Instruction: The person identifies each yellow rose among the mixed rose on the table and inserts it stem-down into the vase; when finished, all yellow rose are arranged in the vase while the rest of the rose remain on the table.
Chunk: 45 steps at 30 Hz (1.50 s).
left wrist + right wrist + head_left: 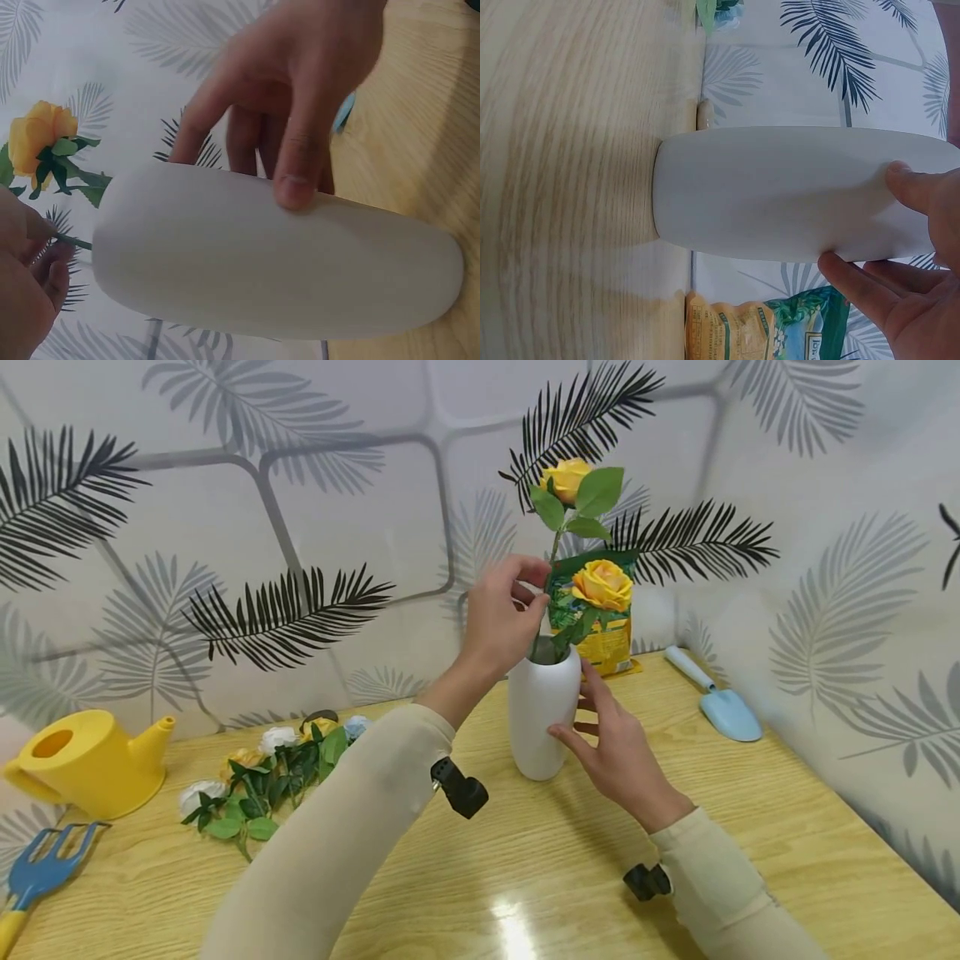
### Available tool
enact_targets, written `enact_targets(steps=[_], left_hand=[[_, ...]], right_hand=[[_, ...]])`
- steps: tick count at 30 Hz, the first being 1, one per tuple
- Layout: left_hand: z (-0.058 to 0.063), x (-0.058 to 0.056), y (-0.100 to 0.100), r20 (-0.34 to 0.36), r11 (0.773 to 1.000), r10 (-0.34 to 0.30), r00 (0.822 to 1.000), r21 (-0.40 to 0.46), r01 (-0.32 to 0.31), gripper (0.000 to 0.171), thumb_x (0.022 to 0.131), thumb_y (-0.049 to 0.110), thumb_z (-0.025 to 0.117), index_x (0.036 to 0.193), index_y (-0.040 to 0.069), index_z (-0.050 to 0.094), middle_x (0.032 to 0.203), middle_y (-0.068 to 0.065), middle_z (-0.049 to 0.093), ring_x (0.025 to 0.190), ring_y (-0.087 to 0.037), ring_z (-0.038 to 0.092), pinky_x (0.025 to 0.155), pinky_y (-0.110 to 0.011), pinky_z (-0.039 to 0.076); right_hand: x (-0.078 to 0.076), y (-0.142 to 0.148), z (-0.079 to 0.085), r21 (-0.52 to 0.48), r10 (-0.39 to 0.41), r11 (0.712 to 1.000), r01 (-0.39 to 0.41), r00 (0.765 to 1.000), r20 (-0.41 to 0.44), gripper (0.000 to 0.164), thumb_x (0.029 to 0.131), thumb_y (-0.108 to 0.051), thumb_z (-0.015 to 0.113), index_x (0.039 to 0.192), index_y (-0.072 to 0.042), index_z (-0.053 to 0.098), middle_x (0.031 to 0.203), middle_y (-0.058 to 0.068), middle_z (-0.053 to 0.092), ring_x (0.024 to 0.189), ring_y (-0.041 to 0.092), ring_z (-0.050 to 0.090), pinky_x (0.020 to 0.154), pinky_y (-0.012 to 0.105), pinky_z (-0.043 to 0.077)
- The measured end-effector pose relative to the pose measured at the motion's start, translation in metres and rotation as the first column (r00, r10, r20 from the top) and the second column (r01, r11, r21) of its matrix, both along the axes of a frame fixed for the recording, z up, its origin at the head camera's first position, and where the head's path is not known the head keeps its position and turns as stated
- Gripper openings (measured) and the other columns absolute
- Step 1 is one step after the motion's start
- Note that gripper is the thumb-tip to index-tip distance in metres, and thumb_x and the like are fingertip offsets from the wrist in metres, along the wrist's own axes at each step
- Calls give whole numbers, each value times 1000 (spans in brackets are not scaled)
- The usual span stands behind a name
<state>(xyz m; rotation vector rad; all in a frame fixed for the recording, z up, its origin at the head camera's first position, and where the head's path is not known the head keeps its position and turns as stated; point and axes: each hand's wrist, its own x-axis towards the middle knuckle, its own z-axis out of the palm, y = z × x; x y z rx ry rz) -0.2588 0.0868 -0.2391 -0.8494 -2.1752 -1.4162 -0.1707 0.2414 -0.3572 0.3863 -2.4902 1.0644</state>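
A white vase (545, 718) stands upright on the table, with two yellow roses rising from its mouth. My left hand (506, 610) pinches the stem of the taller yellow rose (567, 479) just above the rim; in the left wrist view that green stem (73, 241) runs from the fingers into the vase. The lower yellow rose (603, 585) leans to the right over the rim. My right hand (618, 747) holds the vase's right side, thumb in front and fingers round the back. The stems' lower ends are hidden inside the vase.
Behind the vase is a green and yellow bag (606, 643). A light blue trowel (727, 714) lies at the right by the wall. To the left are a pile of artificial flowers (281, 777), a yellow watering can (105, 768) and a blue hand fork (45, 868).
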Motion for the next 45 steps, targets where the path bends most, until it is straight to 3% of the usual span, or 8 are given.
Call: enact_targets(steps=[6, 15, 20, 26, 33, 45], left_hand=[[-16, 3, -5, -59, 998, 15, 998, -55, -18, 23, 92, -2, 66, 115, -2, 65, 110, -17, 70, 82, -26, 70, 74, -30, 54], [-27, 5, -9, -53, 998, 35, 998, -46, -38, 20, 90, -4, 70, 109, -1, 67, 101, -15, 74, 82, -27, 71, 72, -36, 56], [-31, 5, -10, -18, 999, 25, 1000, -32, -26, 18, 91, -3, 69, 108, 0, 68, 100, -14, 74, 86, -27, 70, 72, -32, 54], [-35, 3, -10, -22, 998, 39, 999, -39, -40, 16, 91, 2, 71, 107, 1, 72, 96, -12, 77, 87, -24, 70, 69, -25, 49], [-40, 4, -10, 50, 998, 58, 997, -9, -58, 16, 90, 3, 73, 105, 4, 73, 95, -12, 78, 87, -23, 72, 68, -23, 49], [-40, 3, -5, 37, 997, 75, 996, -5, -75, 10, 87, 0, 73, 96, 3, 77, 92, -11, 78, 84, -23, 70, 70, -24, 51]], right_hand=[[-1, -1, -1, 3, -5, 1000, 5, 1000, 3, 92, 91, -13, 74, 161, -6, 15, 135, 25, 55, 122, 40, 61, 89, 49, 59], [0, -1, -1, -5, -11, 1000, 11, 1000, 9, 92, 91, -13, 74, 161, -7, 15, 135, 25, 56, 122, 40, 61, 89, 50, 59], [-1, 0, 0, 3, -11, 1000, 11, 1000, -11, 92, 90, -12, 75, 160, -6, 16, 135, 25, 55, 121, 40, 62, 88, 49, 59], [-2, 1, 1, 4, -11, 1000, 11, 1000, -16, 92, 90, -13, 75, 160, -7, 16, 134, 25, 56, 121, 39, 62, 88, 49, 59], [0, 1, -2, -2, -1, 1000, 1, 1000, 7, 93, 90, -14, 74, 161, -8, 14, 137, 25, 55, 122, 39, 61, 89, 49, 59], [-2, 1, -3, 5, -1, 1000, 1, 1000, -25, 92, 90, -13, 75, 160, -6, 16, 134, 25, 56, 120, 39, 62, 87, 50, 60]])
